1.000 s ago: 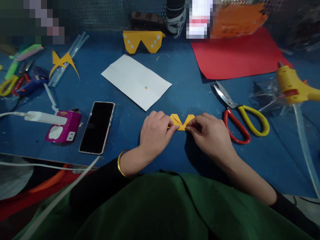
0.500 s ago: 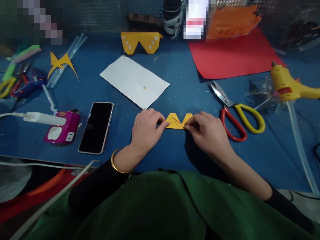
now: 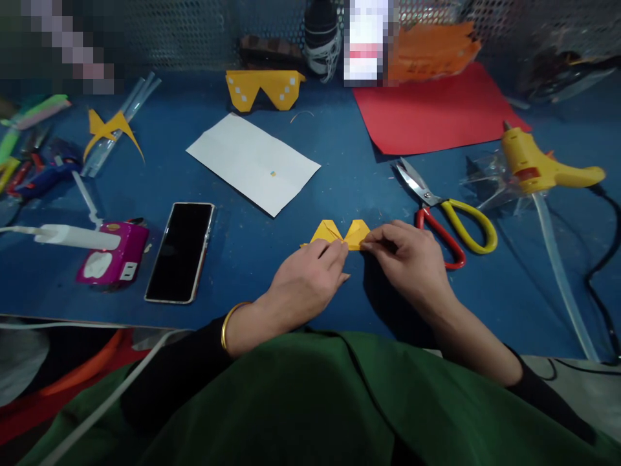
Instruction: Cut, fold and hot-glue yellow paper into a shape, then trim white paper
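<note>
A small folded yellow paper piece point(image 3: 358, 232) with two peaks and a V-shaped notch lies on the blue table in front of me. My left hand point(image 3: 308, 275) rests over its lower left part, fingertips pressing near the base of the notch. The thumb of that hand sits apart, below the paper. With thumb and index finger, my right hand point(image 3: 410, 259) pinches the paper's lower right corner. Part of the bottom edge is hidden under my left fingers. Just right of my right hand are scissors point(image 3: 468, 226) with one red and one yellow handle.
A white sheet point(image 3: 252, 165) lies ahead, with a yellow mask-shaped paper point(image 3: 264, 90) behind it. Left are a phone point(image 3: 179, 252) and a magenta power adapter point(image 3: 114, 252). Right are red paper point(image 3: 427, 116) and a yellow glue gun point(image 3: 533, 162) with its cable.
My left hand has left the paper's left end and moved right and nearer to me, its fingertips now pressing the middle. My right hand still pinches the right end.
</note>
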{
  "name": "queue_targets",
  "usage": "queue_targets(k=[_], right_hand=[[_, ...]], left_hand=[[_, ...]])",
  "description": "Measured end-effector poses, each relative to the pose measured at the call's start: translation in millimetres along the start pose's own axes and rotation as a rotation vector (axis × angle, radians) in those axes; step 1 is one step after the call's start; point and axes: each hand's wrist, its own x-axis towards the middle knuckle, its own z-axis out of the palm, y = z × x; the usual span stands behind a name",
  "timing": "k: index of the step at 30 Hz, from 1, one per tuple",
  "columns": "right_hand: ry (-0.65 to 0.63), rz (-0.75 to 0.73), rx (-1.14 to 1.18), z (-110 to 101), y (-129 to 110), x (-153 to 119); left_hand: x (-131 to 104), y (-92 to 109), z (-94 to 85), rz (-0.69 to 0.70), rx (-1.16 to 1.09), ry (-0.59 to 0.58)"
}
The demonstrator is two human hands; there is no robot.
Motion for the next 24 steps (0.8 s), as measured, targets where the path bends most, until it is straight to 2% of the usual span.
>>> queue_targets(k=[9, 16, 19, 22, 24], right_hand=[[0.038, 0.148, -0.031, -0.5, -1.9, -4.0], [0.047, 0.092, -0.100, 2.0, 0.4, -4.1], [0.069, 0.086, -0.060, 0.8, 4.6, -7.8], [0.196, 0.059, -0.055, -3.5, 6.5, -17.8], [0.294, -0.041, -0.145, -5.0, 3.6, -26.7]], left_hand=[[-0.3, 0.1, -0.2, 0.011, 0.000, 0.030], [-0.8, 3.4, -3.2, -0.027, -0.024, -0.049], [-0.3, 6.3, -6.7, -0.052, -0.016, -0.098], [0.5, 8.1, -7.6, -0.043, -0.002, -0.108], [0.5, 8.5, -6.7, -0.036, 0.004, -0.099]])
